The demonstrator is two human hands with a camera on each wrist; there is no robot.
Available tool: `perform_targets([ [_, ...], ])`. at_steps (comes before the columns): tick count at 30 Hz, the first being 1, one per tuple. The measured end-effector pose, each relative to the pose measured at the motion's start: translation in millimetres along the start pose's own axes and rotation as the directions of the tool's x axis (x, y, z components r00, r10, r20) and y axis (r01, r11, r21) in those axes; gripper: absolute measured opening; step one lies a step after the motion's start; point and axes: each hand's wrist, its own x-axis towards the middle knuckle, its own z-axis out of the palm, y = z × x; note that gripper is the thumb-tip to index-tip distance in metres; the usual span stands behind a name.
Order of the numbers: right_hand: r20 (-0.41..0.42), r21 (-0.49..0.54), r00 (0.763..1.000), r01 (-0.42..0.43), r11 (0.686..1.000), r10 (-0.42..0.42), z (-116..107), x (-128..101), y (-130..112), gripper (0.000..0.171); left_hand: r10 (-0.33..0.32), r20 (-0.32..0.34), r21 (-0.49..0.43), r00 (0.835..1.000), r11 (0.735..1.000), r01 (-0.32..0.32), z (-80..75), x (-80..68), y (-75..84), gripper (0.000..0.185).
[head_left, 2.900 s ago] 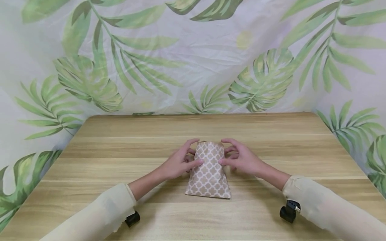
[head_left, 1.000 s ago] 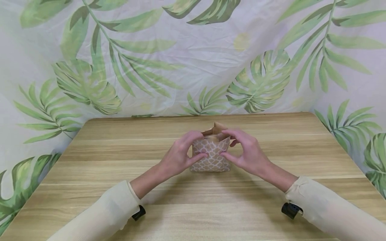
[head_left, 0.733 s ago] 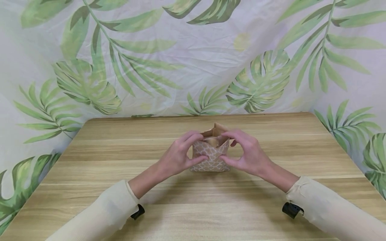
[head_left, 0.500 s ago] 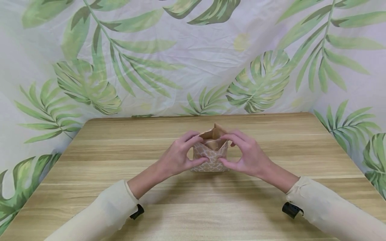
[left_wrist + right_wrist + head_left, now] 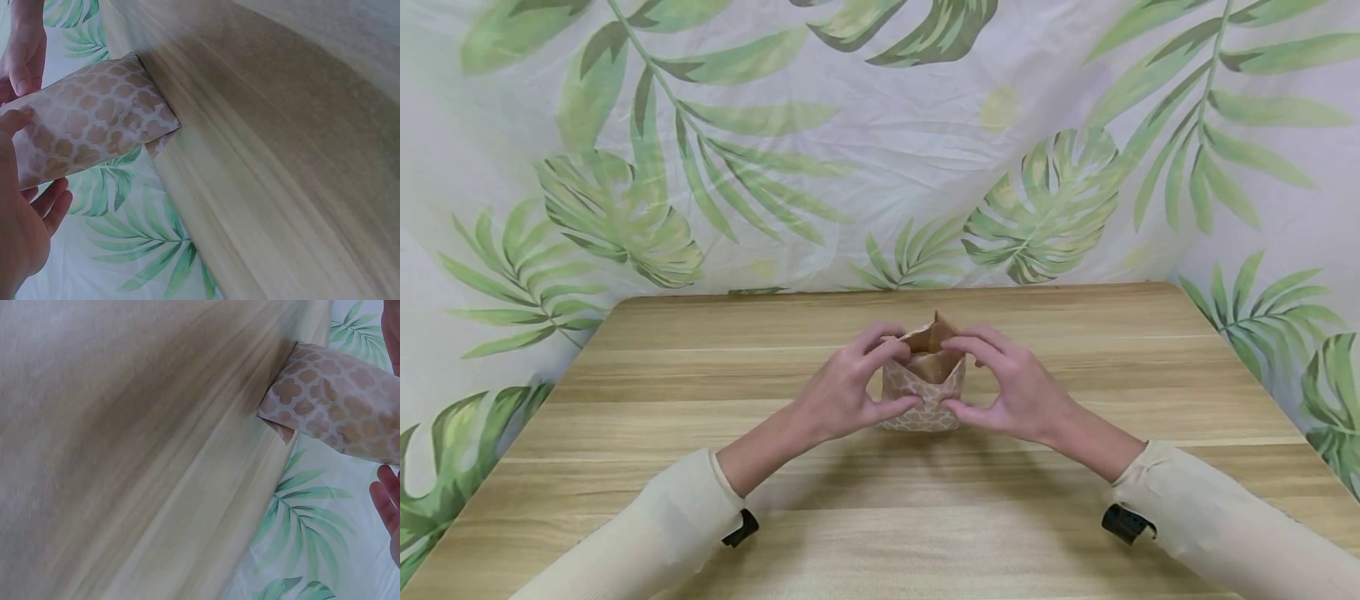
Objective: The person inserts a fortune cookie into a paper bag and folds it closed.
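Observation:
A small paper bag (image 5: 925, 419), tan with a white lattice pattern, stands upright on the table between the two hands. Its mouth gapes at the top and shows the plain brown inside (image 5: 934, 364). On the left side my left hand (image 5: 848, 387) grips the bag, thumb against the front and fingers at the upper edge. My right hand (image 5: 1021, 390) holds the opposite side the same way. Both wrist views show the patterned face and the bag's bottom edge against the table; the left wrist view has the bag (image 5: 100, 119) between thumb and fingers. The bag's depths are hidden.
The wood-grain table (image 5: 880, 533) spreads around the bag. Behind it hangs a pale cloth (image 5: 895, 150) printed with green leaves. Light long sleeves (image 5: 640, 525) cover both forearms, and a black wrist camera (image 5: 1126, 523) shows under the right cuff.
The bag, lower and flat-looking at first, now stands upright. Its mouth has spread wider over the last second, with the front edge dipping. The hands have drawn slightly closer together.

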Motion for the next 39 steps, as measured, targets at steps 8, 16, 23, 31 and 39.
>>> perform_targets([
  [8,-0.021,0.153,0.995,-0.097,0.984,0.101,2.3,2.4,-0.1,0.105,-0.102,0.014,-0.226,0.995,0.969,0.103,3.6,1.4,-1.5,0.094],
  [16,0.008,0.251,0.952,-0.298,0.921,0.306,4.6,4.1,-4.5,0.096,-0.265,-0.002,-0.419,0.964,0.876,0.24,12.6,2.4,1.9,0.084],
  [23,-0.023,0.303,0.942,-0.313,0.9,0.335,7.5,5.1,-4.2,0.089,-0.316,-0.044,-0.46,0.948,0.848,0.262,17.0,2.8,1.7,0.076],
  [31,-0.057,0.29,0.94,-0.306,0.907,0.335,9.2,6.8,-4.1,0.078,-0.325,-0.074,-0.478,0.943,0.841,0.253,19.1,4.7,2.6,0.066],
  [39,-0.086,0.293,0.943,-0.283,0.913,0.32,10.1,10.6,-3.8,0.072,-0.348,-0.091,-0.509,0.933,0.821,0.257,21.2,5.1,1.2,0.057],
])
